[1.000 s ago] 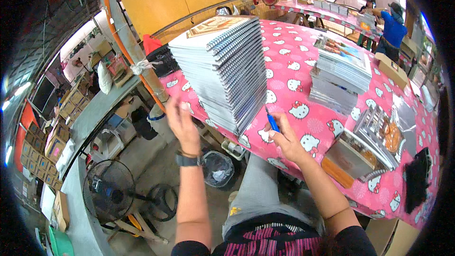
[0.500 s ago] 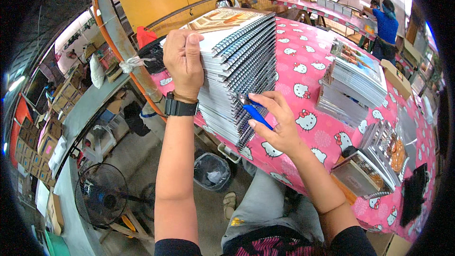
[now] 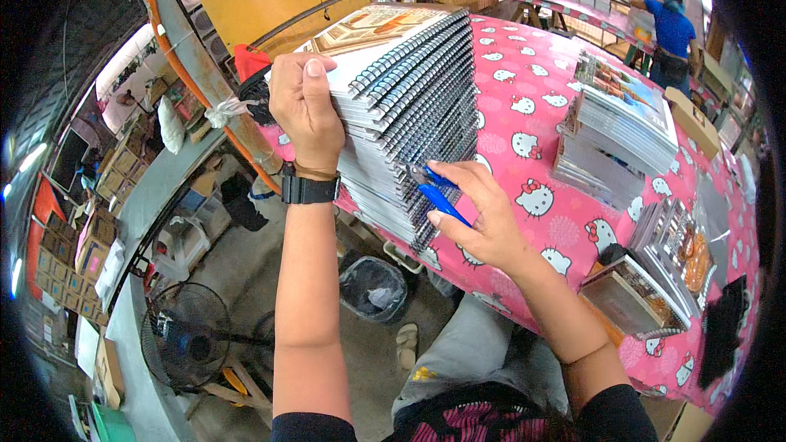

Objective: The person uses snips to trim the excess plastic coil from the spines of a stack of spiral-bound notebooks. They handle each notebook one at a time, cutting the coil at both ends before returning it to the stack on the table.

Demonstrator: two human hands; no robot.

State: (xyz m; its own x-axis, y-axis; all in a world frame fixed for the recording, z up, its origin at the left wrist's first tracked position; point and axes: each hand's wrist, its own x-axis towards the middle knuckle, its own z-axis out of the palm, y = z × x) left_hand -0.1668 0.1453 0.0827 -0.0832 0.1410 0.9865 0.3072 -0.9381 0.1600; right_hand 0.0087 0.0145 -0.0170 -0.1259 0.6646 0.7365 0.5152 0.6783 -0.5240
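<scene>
A tall stack of wire-bound books (image 3: 372, 160) stands at the table's near left, its dark coil spines facing right. My left hand (image 3: 308, 110) is closed on the stack's left upper edge, thumb on top and the other fingers curled against the side. In my right hand (image 3: 483, 217) is a pair of blue-handled pliers (image 3: 442, 203), with the fingers around spread handles. The jaws touch or nearly touch the coils partway down the stack; the exact contact is too small to make out.
A pink patterned cloth (image 3: 524, 147) covers the table. Further right are another pile of bound books (image 3: 614, 127) and several smaller books (image 3: 663, 254). A black bin (image 3: 372, 288) and a standing fan (image 3: 187, 336) are below left. Someone in blue (image 3: 671, 29) stands at the far right.
The pliers' handles have spread apart, with the jaws still by the coils. My left hand stays on the stack; the whole view has shifted slightly.
</scene>
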